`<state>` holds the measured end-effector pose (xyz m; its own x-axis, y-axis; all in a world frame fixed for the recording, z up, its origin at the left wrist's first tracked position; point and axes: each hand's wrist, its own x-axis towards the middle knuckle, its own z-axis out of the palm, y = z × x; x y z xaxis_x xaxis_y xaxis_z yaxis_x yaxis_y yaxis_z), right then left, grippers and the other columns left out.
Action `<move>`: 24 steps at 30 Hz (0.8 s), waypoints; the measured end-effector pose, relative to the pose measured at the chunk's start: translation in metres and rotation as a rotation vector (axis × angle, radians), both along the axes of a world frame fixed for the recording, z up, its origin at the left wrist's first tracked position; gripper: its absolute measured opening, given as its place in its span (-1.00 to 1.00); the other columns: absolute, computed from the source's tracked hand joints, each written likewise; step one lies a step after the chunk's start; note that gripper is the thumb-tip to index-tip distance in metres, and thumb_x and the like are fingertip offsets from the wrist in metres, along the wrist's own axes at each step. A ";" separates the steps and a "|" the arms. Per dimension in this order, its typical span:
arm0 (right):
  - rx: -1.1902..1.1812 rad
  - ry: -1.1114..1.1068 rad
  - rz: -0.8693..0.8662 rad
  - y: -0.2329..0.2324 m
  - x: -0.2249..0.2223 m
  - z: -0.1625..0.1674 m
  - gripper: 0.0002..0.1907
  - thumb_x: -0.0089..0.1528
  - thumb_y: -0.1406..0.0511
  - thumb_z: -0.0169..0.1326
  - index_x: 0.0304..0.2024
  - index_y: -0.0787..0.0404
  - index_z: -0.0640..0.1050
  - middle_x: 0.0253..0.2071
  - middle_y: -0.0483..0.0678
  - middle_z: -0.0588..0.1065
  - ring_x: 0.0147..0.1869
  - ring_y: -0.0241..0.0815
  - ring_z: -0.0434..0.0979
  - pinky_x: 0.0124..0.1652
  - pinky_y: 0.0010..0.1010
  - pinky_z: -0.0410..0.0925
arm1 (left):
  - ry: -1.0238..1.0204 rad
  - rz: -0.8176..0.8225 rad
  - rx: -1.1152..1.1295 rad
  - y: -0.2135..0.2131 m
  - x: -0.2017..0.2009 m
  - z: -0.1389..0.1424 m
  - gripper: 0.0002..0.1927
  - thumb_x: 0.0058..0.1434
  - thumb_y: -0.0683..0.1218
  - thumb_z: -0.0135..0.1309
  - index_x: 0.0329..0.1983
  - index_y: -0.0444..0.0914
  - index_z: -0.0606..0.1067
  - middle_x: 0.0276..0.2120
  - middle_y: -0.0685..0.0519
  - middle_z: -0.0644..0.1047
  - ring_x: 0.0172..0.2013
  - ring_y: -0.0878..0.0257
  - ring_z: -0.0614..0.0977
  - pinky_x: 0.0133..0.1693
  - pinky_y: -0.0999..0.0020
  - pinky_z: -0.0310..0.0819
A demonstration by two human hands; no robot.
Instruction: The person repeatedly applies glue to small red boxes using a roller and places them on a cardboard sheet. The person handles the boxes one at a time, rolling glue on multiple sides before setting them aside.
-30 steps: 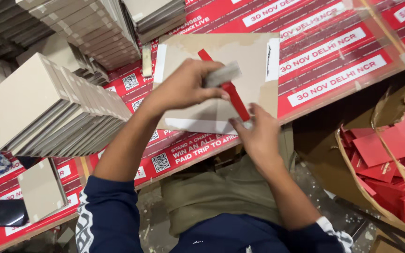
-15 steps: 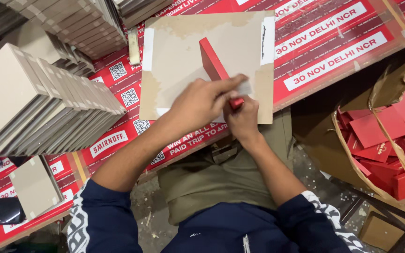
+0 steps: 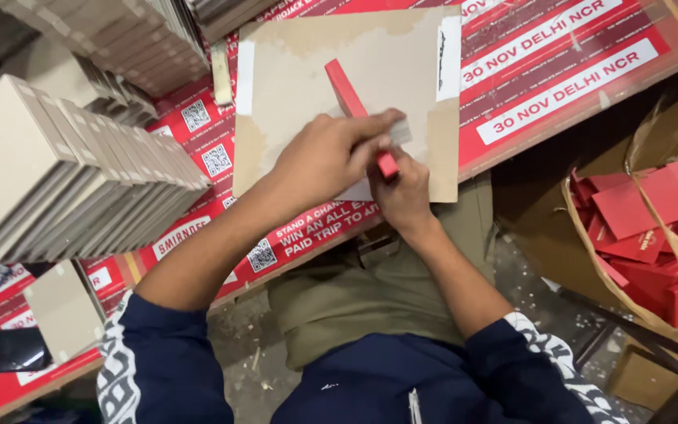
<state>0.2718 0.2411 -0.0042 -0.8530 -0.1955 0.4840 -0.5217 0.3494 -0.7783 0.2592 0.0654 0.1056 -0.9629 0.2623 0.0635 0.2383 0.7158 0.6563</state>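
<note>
A narrow red strip lies slantwise on a brown cardboard sheet on the table. My left hand presses a small grey-white pad against the strip's near end. My right hand sits just below it, fingers pinching the red strip's near end at the sheet's front edge. White tape patches mark the sheet's left and right sides.
Stacks of grey board pieces stand at the left and back. A black phone lies at the lower left on the red printed table cover. A box of red card pieces sits on the floor at the right.
My left hand slid the pad down along the red strip toward its near end. My right hand came in to grip that end. The view shifted slightly.
</note>
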 end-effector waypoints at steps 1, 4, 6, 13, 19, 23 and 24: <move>-0.025 0.006 0.006 -0.001 0.001 -0.002 -0.71 0.34 0.40 0.19 0.11 0.33 0.51 -0.21 0.18 0.60 -0.17 0.09 0.66 -0.20 -0.23 0.47 | 0.004 0.040 -0.035 -0.002 -0.003 -0.002 -0.41 0.11 -0.20 0.01 0.27 -0.06 0.50 -0.15 -0.07 0.67 -0.22 -0.05 0.69 -0.14 0.11 0.56; -0.091 0.019 0.019 -0.001 0.006 -0.001 -0.64 0.35 0.41 0.18 0.18 0.37 0.49 -0.11 0.22 0.61 -0.18 0.05 0.69 -0.18 -0.26 0.50 | 0.240 0.342 -0.108 -0.040 -0.036 0.002 -0.58 0.40 -0.11 0.01 0.32 -0.07 0.53 -0.13 -0.05 0.70 -0.28 0.04 0.71 -0.27 0.17 0.57; -0.098 0.024 0.030 0.000 0.006 0.001 -0.64 0.35 0.42 0.19 0.18 0.37 0.49 -0.07 0.22 0.61 -0.18 0.04 0.68 -0.19 -0.29 0.49 | -0.139 0.388 0.109 -0.062 -0.046 0.006 -0.57 0.42 0.03 0.02 0.33 -0.08 0.50 -0.38 -0.08 0.60 -0.50 0.24 0.52 -0.47 0.28 0.39; -0.102 0.099 0.160 0.006 0.002 0.013 -0.43 0.36 0.46 0.14 0.42 0.28 0.33 0.35 0.22 0.43 0.36 0.14 0.56 0.24 -0.23 0.47 | -0.383 0.024 0.714 -0.050 -0.021 0.032 -0.60 0.43 0.14 0.04 0.09 -0.25 0.50 -0.41 0.07 0.62 -0.59 0.45 0.51 -0.56 0.51 0.35; 0.210 0.136 0.490 0.036 -0.009 0.058 0.24 -0.11 0.17 0.44 0.47 0.43 0.09 0.44 0.44 0.18 0.46 0.47 0.11 0.29 0.04 0.15 | -0.069 0.129 0.254 -0.034 0.010 0.050 -0.66 0.25 0.02 0.36 -0.13 -0.34 0.61 -0.50 0.00 0.63 -0.55 0.37 0.63 -0.50 0.42 0.49; 0.091 0.046 0.406 0.033 -0.002 0.056 0.06 -0.01 0.27 0.36 0.44 0.38 0.15 0.33 0.34 0.33 0.39 0.24 0.34 0.27 -0.05 0.27 | 0.207 0.006 0.178 -0.001 0.036 0.053 -0.51 0.15 0.00 0.38 0.06 -0.33 0.54 -0.40 -0.11 0.63 -0.44 0.15 0.72 -0.36 0.28 0.59; 0.044 -0.021 0.375 0.028 0.002 0.048 -0.05 0.04 0.36 0.31 0.42 0.39 0.19 0.27 0.31 0.41 0.33 0.18 0.46 0.22 -0.08 0.36 | 0.190 -0.031 0.166 0.008 0.041 0.055 -0.48 0.10 0.02 0.39 0.05 -0.31 0.54 -0.41 -0.14 0.62 -0.43 0.06 0.70 -0.34 0.23 0.57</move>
<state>0.2734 0.2690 0.0438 -0.7278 -0.5163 0.4514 -0.6040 0.1709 -0.7784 0.3000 0.0730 0.1602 -0.9211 0.2629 0.2873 0.3891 0.5925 0.7054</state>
